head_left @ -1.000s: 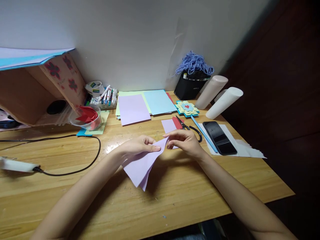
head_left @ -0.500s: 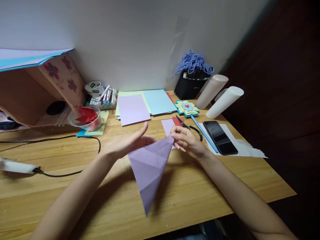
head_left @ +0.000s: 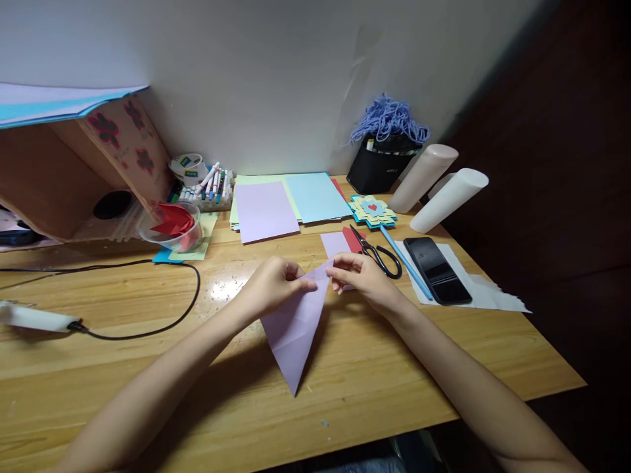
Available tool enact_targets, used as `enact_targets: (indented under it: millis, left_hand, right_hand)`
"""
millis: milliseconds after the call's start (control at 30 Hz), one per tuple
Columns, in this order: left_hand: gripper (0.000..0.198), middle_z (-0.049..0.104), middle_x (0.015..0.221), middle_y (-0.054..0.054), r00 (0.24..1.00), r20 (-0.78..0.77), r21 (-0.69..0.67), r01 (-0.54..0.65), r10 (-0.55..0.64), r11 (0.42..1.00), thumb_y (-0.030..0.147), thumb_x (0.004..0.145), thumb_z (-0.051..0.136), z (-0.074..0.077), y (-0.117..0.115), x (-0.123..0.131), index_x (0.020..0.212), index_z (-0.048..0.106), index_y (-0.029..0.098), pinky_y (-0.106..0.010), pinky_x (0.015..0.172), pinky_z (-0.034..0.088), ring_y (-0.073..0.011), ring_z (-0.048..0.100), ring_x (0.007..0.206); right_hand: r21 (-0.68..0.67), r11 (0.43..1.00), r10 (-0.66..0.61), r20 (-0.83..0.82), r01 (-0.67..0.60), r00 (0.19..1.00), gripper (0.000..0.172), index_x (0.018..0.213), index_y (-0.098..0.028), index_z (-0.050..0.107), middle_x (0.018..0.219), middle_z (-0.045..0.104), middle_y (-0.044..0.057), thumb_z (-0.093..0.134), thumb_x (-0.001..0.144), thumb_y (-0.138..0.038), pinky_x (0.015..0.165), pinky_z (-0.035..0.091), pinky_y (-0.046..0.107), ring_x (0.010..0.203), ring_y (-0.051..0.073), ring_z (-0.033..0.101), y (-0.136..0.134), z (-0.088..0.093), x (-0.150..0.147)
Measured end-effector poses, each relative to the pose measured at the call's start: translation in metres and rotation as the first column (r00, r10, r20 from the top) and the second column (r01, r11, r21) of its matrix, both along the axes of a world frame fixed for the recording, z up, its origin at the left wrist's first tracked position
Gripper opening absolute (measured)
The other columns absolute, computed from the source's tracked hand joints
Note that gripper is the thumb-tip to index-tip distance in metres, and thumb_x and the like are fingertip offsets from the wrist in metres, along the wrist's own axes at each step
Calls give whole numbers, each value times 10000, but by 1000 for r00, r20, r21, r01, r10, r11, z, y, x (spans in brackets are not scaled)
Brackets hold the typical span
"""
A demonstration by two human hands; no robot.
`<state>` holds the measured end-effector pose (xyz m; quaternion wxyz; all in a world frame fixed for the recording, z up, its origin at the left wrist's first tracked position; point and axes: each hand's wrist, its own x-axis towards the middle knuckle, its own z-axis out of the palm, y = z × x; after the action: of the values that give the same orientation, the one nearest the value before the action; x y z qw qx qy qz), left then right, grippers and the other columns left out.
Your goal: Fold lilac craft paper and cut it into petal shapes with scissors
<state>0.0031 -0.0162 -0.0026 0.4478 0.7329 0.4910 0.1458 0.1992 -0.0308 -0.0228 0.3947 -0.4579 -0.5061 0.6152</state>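
A sheet of purple paper (head_left: pixel 293 335), folded into a triangle with crease lines across it, hangs between my hands with one corner pointing down toward me. My left hand (head_left: pixel 279 286) grips its upper edge, thumb on the near face and fingers behind. At the upper right corner, my right hand (head_left: pixel 357 279) pinches the paper between thumb and fingertips. Just beyond the right hand lie black-handled scissors (head_left: pixel 377 253), beside a smaller purple piece (head_left: pixel 332 244) and a red piece of paper (head_left: pixel 351 240).
Coloured sheets (head_left: pixel 269 213) lie against the wall. A layered paper flower (head_left: pixel 373 210), blue pen (head_left: pixel 407 264) and phone (head_left: pixel 436 270) are on the right. Leftward stand a plastic bowl (head_left: pixel 194 230) with red folded paper, markers (head_left: pixel 213 184), a cardboard box (head_left: pixel 44 177) and a black cable (head_left: pixel 197 289).
My left hand has closed on the paper's upper edge; before, its thumb was raised. The paper's lower corner has risen slightly. My right hand keeps its pinch and has shifted a little left.
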Motion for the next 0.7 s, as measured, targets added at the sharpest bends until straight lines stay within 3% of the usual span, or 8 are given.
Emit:
enact_targets:
  millis: [167, 333, 500, 700]
  left_hand:
    - [388, 324, 476, 54, 999, -32, 4, 9, -9, 1000, 482, 710, 561, 1, 1, 0, 528, 473, 151, -225, 445, 148, -67, 270, 453]
    - [411, 326, 475, 55, 999, -40, -8, 15, -15, 1000, 494, 704, 562, 1, 0, 0, 507, 438, 154, -224, 438, 159, -67, 269, 450]
    - [417, 357, 497, 53, 999, -32, -26, 33, -33, 999, 521, 703, 552, 4, 0, 0, 532, 453, 155, -223, 438, 183, -69, 285, 457]
    - [382, 351, 480, 47, 985, -162, 83, 70, -56, 994, 447, 745, 525, 10, -1, 3, 518, 409, 163, -235, 463, 178, -81, 302, 470]
  right_hand:
    - [-15, 1000, -16, 38, 16, 999, 229, 710, -149, 600, 509, 585, -27, 688, 691, -359, 464, 409, 176, 459, 67, 536, 1, -4, 0]
    - [38, 999, -25, -12, 25, 1000, 246, 872, -164, 656, 548, 622, -18, 678, 709, -348, 480, 445, 186, 482, 79, 572, 3, -5, 1]
    - [74, 997, -16, -34, 19, 999, 211, 810, -151, 680, 550, 645, -5, 720, 664, -299, 498, 481, 204, 480, 88, 591, 5, -5, 5]
    - [110, 989, -95, 4, 94, 995, 206, 739, -135, 682, 545, 651, 12, 737, 632, -301, 497, 495, 232, 481, 110, 598, 4, -4, 2]
